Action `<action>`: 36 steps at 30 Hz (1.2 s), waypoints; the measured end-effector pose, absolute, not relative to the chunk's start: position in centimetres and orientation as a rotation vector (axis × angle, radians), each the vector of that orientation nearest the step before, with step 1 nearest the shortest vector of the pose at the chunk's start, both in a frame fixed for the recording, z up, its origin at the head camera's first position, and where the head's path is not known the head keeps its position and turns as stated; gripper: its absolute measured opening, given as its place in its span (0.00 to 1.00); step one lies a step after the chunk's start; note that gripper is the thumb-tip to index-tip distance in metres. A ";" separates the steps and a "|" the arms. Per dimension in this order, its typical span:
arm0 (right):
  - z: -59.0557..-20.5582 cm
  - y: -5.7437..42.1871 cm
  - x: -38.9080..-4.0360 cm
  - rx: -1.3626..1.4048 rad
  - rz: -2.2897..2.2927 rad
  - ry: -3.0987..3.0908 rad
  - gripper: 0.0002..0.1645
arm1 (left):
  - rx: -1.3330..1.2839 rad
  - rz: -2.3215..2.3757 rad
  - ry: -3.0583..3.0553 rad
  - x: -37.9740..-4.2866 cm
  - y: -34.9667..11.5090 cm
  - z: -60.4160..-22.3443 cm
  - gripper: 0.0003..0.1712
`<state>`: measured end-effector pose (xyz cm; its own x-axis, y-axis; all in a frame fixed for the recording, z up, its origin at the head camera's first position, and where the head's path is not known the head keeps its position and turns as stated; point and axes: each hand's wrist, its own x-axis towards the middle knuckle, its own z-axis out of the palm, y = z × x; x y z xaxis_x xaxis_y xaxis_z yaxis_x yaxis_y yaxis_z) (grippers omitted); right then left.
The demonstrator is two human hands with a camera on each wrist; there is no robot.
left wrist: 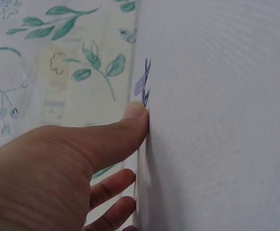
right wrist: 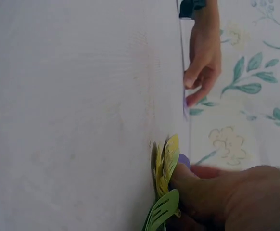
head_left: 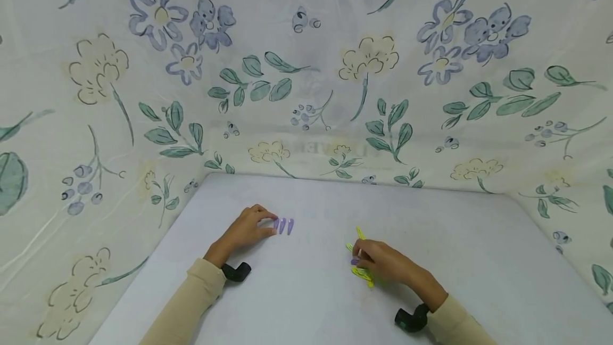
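Observation:
Three purple snap hair clips stand side by side in a row on the white table in the head view. My left hand (head_left: 246, 226) pinches the leftmost purple hair clip (head_left: 276, 224) by its ends, between thumb and fingertip. Just right of it lie the middle clip (head_left: 282, 226) and the right one (head_left: 290, 227). Another purple hair clip (head_left: 354, 262) is pinched between the thumb and fingers of my right hand (head_left: 383, 261), low over a loose pile of yellow hair clips (head_left: 362, 276). A green hair clip (right wrist: 164, 209) shows in the right wrist view; my hand partly hides the pile.
The white tabletop (head_left: 306, 292) stretches between and in front of both hands. Flower-printed sheeting (head_left: 306, 84) rises behind the table's back edge and along its sides. A black wrist camera (head_left: 237, 272) sits on the left wrist, another camera (head_left: 412, 318) on the right.

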<state>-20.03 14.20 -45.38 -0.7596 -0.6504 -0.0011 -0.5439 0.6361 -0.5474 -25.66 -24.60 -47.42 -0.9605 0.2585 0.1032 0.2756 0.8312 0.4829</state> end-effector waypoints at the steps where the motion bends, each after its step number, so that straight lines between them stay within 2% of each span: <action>1: -45.4 14.2 -20.0 -1.017 -0.782 2.654 0.10 | -0.434 -0.791 -2.974 -25.6 -24.6 -47.4 0.22; 3: -45.3 14.3 -19.8 -1.091 -0.761 2.657 0.15 | -0.431 -0.789 -2.973 -25.6 -24.6 -47.5 0.22; 7: -45.1 14.3 -19.5 -1.211 -0.818 2.714 0.17 | -0.420 -0.787 -2.978 -25.7 -24.5 -47.5 0.22; 18: -45.1 14.3 -19.6 -1.147 -1.115 2.684 0.16 | -0.405 -0.768 -2.993 -25.4 -24.5 -47.4 0.22; 25: -44.6 14.2 -19.6 -1.277 -1.196 2.619 0.27 | -0.418 -0.763 -2.977 -25.6 -24.4 -47.0 0.22; 28: -44.3 14.0 -19.4 -1.252 -1.225 2.576 0.31 | -0.413 -0.763 -2.978 -25.7 -24.4 -46.8 0.22; 36: -44.0 13.7 -18.9 -1.171 -1.169 2.519 0.30 | -0.375 -0.769 -3.013 -25.5 -24.3 -47.0 0.23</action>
<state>-18.90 13.67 -44.04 -0.6910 -0.6964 0.1937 -0.5974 0.3994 -0.6953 -25.47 -24.29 -47.04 -0.9713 0.2278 0.0682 0.2326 0.8507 0.4714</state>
